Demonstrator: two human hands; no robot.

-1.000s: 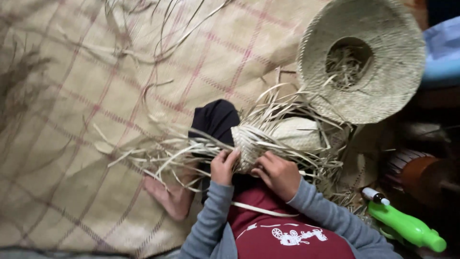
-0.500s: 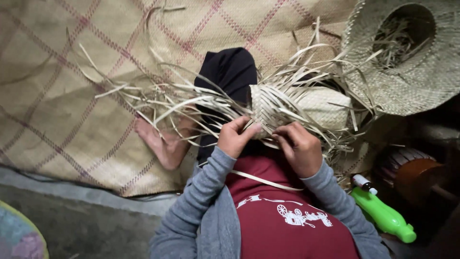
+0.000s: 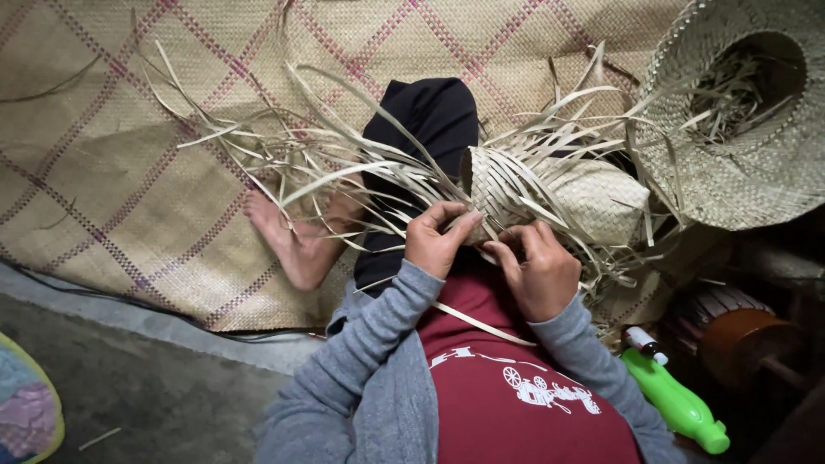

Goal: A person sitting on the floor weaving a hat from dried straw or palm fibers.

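A checked woven mat [image 3: 129, 172] covers the floor, and on the person's lap over it sits a half-woven straw piece [image 3: 507, 185], pale, with loose strips [image 3: 301, 155] fanning out to all sides. The left hand [image 3: 438, 241] and right hand [image 3: 537, 266] both close their fingers on its near edge. A finished straw hat [image 3: 739, 163] lies just beside it on the right, a green bottle [image 3: 675, 399] near the right elbow, and a bare foot [image 3: 288, 241] under the strips.

Grey knit sleeves [image 3: 369, 344] cover both arms to the wrists. A maroon shirt [image 3: 516, 387] bears a white carriage print. Black trousers [image 3: 421, 129] lie toward twelve o'clock; the foot [image 3: 288, 236] is bare.
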